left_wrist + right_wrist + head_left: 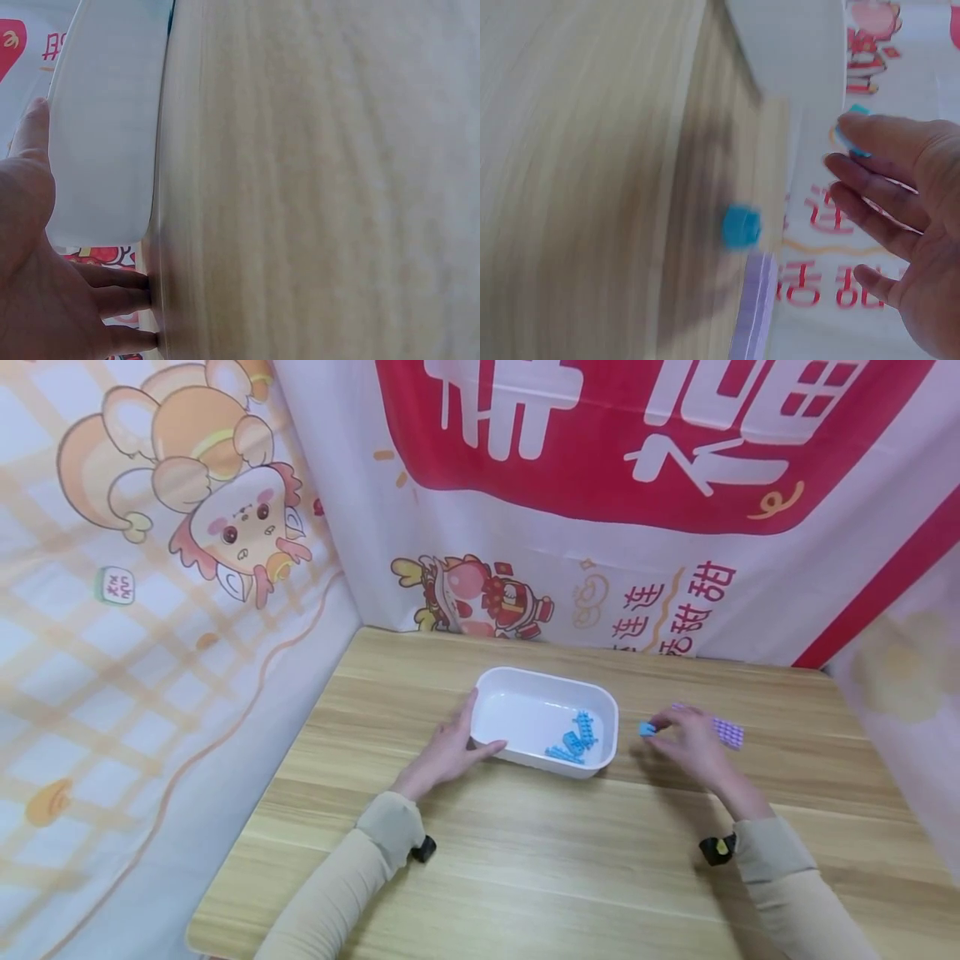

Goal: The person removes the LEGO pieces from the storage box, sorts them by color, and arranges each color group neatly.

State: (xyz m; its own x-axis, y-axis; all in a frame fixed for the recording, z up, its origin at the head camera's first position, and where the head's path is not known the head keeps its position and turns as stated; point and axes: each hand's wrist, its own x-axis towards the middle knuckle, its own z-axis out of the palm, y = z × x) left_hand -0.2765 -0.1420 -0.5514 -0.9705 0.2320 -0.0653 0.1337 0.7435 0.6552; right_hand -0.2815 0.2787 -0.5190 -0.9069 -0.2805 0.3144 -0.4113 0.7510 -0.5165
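My left hand [448,747] rests against the left end of a white plastic tray [517,675]. Its thumb lies along the near side, and in the left wrist view the other fingers [124,300] reach down beside the tray's end. Inside the tray, at its right end, lie several blue studded toy bricks [573,743]. To the right of the tray, my right hand [692,739] pinches a small blue brick [860,129] between thumb and forefinger, partly hidden by the thumb. Beyond this hand lies a purple studded plate [728,733], partly covered by the hand.
In the right wrist view another blue brick [741,226] sits on the wooden table [570,860] beside the purple plate. Printed cloth [465,527] hangs behind the table's back edge and along the left side. Dark wrist cameras are on both wrists.
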